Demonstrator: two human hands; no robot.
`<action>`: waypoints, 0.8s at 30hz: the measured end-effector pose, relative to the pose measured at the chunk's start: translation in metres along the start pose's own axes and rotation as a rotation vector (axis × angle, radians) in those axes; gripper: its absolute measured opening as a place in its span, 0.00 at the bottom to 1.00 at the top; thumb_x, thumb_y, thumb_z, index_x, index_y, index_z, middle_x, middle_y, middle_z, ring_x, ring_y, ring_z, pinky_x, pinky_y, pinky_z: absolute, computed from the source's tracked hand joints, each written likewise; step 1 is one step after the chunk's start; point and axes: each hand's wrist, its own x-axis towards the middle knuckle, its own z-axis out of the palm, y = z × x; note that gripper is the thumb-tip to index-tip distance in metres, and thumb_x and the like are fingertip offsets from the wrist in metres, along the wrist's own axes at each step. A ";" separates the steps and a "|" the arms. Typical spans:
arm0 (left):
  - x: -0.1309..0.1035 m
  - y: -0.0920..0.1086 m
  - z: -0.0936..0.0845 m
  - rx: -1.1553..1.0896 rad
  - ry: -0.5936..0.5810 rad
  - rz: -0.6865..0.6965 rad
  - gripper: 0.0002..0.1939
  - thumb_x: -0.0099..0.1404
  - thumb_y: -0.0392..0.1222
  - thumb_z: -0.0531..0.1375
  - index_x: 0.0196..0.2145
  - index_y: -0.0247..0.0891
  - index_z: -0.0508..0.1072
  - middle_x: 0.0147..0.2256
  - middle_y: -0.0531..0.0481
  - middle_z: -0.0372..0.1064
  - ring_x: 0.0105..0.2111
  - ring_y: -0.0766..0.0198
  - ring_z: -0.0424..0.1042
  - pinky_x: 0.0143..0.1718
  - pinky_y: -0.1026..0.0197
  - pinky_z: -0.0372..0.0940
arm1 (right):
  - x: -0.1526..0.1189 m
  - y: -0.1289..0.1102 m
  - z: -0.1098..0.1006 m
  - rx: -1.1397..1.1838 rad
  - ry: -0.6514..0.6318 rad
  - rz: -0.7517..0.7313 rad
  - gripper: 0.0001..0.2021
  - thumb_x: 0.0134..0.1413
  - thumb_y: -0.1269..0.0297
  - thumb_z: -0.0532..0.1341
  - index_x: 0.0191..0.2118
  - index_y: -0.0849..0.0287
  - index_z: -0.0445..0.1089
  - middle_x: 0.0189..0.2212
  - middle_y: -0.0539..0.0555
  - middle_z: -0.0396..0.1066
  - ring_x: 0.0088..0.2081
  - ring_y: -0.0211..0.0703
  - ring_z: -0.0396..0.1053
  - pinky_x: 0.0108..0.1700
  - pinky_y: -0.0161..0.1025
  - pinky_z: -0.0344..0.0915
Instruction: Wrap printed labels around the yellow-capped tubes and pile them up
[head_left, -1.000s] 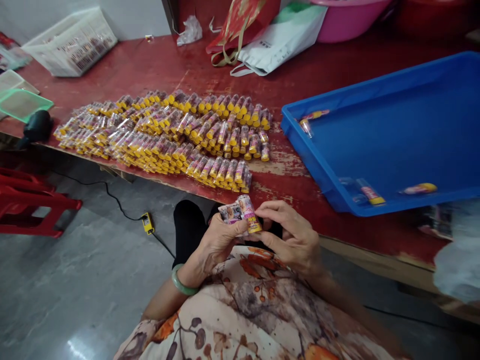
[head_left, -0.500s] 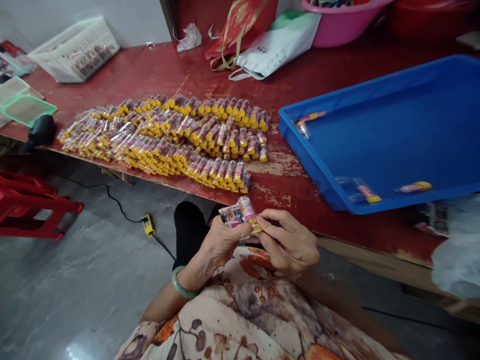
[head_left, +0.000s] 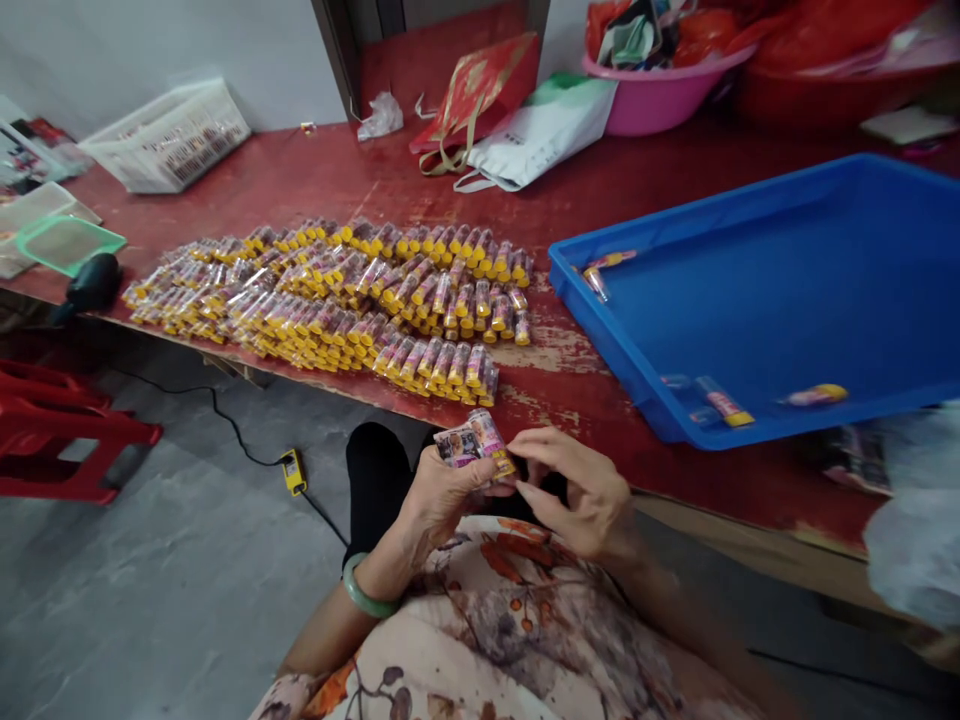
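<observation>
Over my lap, my left hand [head_left: 448, 487] is closed on printed plastic sleeves [head_left: 491, 440], thumb pressed across their front. They show small pictures, pink lettering and a yellow lower edge; I cannot tell whether a tube is inside. Just to the right, my right hand [head_left: 581, 490] has its thumb and forefinger parted close to the sleeves' edge, with nothing visible between them. Beyond both hands, rows of small wrapped tubes with yellow ends [head_left: 431, 362] lie piled along the red table [head_left: 555, 390].
On the right, a blue tray [head_left: 622, 385] holds a few loose tubes. A white basket [head_left: 169, 140], a black hair dryer [head_left: 91, 283], bags [head_left: 536, 135] and a pink basin [head_left: 667, 95] stand on the table. Red stools [head_left: 64, 430] and a cable with a yellow socket [head_left: 294, 472] are on the floor.
My right thumb and forefinger have come away from the sleeves and spread apart. My left hand keeps its hold. The camera view has tilted up slightly.
</observation>
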 end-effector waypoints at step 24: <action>0.020 0.037 -0.001 -0.176 0.088 -0.182 0.08 0.60 0.36 0.60 0.37 0.29 0.73 0.35 0.38 0.76 0.33 0.54 0.77 0.32 0.56 0.74 | 0.184 0.130 -0.009 -0.632 0.326 0.637 0.16 0.38 0.59 0.67 0.35 0.64 0.74 0.31 0.60 0.74 0.36 0.52 0.71 0.37 0.40 0.64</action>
